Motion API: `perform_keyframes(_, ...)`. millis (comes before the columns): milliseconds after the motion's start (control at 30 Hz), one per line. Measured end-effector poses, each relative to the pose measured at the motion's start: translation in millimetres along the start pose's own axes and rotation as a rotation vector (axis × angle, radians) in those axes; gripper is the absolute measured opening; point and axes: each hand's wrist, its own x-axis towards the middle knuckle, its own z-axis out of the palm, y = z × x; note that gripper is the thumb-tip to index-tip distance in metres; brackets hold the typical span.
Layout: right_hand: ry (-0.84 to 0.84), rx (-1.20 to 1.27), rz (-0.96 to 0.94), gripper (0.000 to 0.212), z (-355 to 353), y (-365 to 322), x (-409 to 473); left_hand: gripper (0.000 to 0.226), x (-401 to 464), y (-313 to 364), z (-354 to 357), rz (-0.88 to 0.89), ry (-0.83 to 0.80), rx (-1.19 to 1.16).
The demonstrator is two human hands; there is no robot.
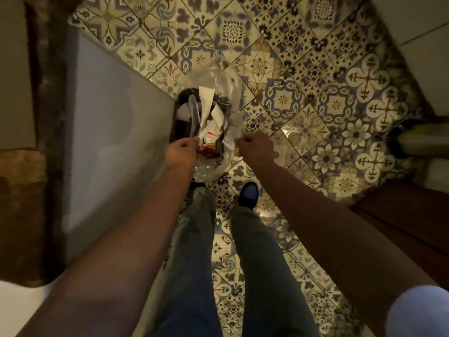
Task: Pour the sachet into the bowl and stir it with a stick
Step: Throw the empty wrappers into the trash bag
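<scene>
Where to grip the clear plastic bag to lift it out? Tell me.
Grip the clear plastic bag by its near rim, from above, one hand each side. The left hand and right hand already pinch that edge; the loose film offers no firmer hold.

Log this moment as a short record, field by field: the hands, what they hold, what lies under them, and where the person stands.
left hand: left hand, fingers curled, gripping the edge of the clear plastic bag
right hand: right hand, fingers curled, gripping the bag's other edge
bag contents: white paper scraps and a red-and-white wrapper
below bag: dark bin on the floor beside the grey cabinet front
floor: patterned tiles
feet: blue shoe visible under the right forearm
bowl and stick: not in view
</scene>
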Motion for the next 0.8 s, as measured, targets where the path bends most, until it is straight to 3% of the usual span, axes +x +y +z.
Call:
perform_keyframes(367, -0.090, 0.000, 0.097, 0.031, 70, 23, 64, 0.020, 71, -40, 36, -0.131, 0.033, -0.036)
perform_keyframes(800, -0.150, -0.021, 0.099, 0.031, 85, 17, 82, 0.020, 90, -37, 43, -0.078, 0.010, 0.084)
